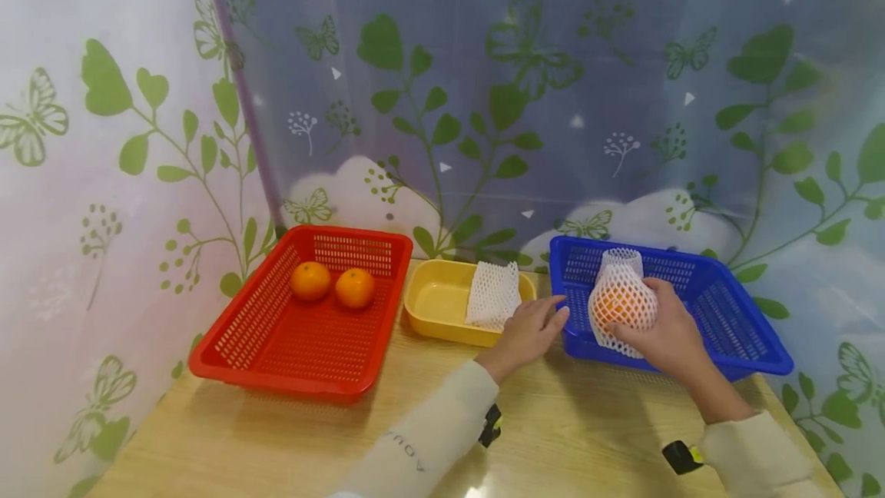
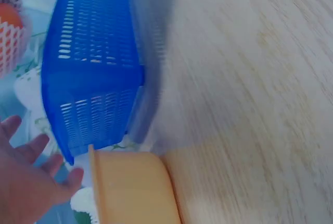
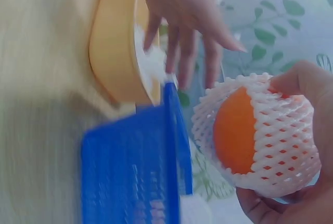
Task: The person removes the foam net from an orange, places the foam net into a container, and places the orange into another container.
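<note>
In the head view my right hand (image 1: 669, 329) grips an orange (image 1: 615, 306) in a white foam net sleeve (image 1: 639, 300), above the near-left part of the blue basket (image 1: 733, 321). The right wrist view shows thumb and fingers round the sleeve, with bare orange peel (image 3: 234, 133) at its open end. My left hand (image 1: 528, 333) holds nothing. Its fingers (image 2: 35, 146) are spread and reach towards the blue basket's left edge, beside the yellow tub (image 1: 435, 302). An unfilled foam net (image 1: 494, 297) lies in the tub's right side, partly over the rim.
On the left stands a red basket (image 1: 304, 352) with two bare oranges, one (image 1: 310, 281) beside the other (image 1: 356, 288). All the containers stand on a wooden table (image 1: 553, 436). A leaf-patterned curtain (image 1: 442, 98) hangs close behind them.
</note>
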`<state>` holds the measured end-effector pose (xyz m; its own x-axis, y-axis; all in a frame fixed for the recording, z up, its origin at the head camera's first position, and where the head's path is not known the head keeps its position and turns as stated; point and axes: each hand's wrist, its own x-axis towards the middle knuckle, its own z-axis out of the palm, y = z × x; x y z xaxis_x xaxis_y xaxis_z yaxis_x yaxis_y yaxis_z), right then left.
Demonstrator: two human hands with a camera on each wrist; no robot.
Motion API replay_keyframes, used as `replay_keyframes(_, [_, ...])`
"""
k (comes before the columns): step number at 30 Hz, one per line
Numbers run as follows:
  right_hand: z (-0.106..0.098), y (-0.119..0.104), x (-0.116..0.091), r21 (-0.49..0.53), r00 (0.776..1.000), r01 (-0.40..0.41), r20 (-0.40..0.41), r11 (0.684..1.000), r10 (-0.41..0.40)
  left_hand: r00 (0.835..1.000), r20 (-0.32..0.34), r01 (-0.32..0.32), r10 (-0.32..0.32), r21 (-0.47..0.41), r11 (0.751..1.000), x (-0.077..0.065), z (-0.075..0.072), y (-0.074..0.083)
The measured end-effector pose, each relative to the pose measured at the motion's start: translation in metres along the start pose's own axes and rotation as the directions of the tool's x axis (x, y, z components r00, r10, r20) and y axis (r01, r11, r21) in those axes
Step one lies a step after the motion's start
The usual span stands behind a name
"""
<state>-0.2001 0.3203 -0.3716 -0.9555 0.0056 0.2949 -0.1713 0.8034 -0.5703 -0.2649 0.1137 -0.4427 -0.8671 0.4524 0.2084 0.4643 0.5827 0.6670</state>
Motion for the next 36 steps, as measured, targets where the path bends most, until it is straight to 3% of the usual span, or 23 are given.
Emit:
replay_keyframes(3, [0.014,-0.008,-0.005,0.034,0.999,0.034,-0.009,0.999,-0.034,0.999,0.021,0.035,-0.030,-0.251,0.967,-0.004,-0.008,0.001])
replay_keyframes(5, [0.024,-0.013,-0.009,0.055,0.998,0.062,-0.018,0.997,-0.061,0.997,0.058,0.066,-0.046,-0.415,0.908,-0.007,-0.015,0.003])
replay_keyframes(7, [0.034,-0.018,-0.014,0.085,0.996,0.087,-0.027,0.993,-0.085,0.994,0.099,0.099,-0.053,-0.550,0.829,-0.010,-0.021,0.004])
replay_keyframes(10, [0.046,-0.025,-0.022,0.137,0.993,0.115,-0.034,0.984,-0.111,0.988,0.155,0.108,-0.005,-0.666,0.738,-0.014,-0.031,0.002])
replay_keyframes(13, [0.056,-0.030,-0.029,0.181,0.991,0.137,-0.031,0.974,-0.134,0.978,0.201,0.100,0.061,-0.701,0.706,-0.019,-0.040,-0.002])
replay_keyframes(19, [0.073,-0.038,-0.036,0.259,0.985,0.167,-0.015,0.951,-0.169,0.951,0.280,0.124,0.132,-0.733,0.668,-0.034,-0.052,-0.020])
replay_keyframes(23, [0.084,-0.043,-0.039,0.327,0.982,0.175,0.012,0.929,-0.189,0.944,0.300,0.134,0.138,-0.730,0.670,-0.042,-0.055,-0.034])
replay_keyframes(28, [0.094,-0.046,-0.043,0.422,0.971,0.199,0.038,0.885,-0.237,0.950,0.294,0.139,0.109,-0.707,0.693,-0.051,-0.059,-0.049])
replay_keyframes(33, [0.100,-0.046,-0.042,0.510,0.966,0.215,0.016,0.833,-0.259,0.961,0.270,0.155,0.056,-0.699,0.698,-0.059,-0.063,-0.059])
replay_keyframes(36, [0.104,-0.046,-0.040,0.577,0.964,0.187,0.048,0.795,-0.262,0.967,0.252,0.159,0.030,-0.696,0.701,-0.067,-0.067,-0.064])
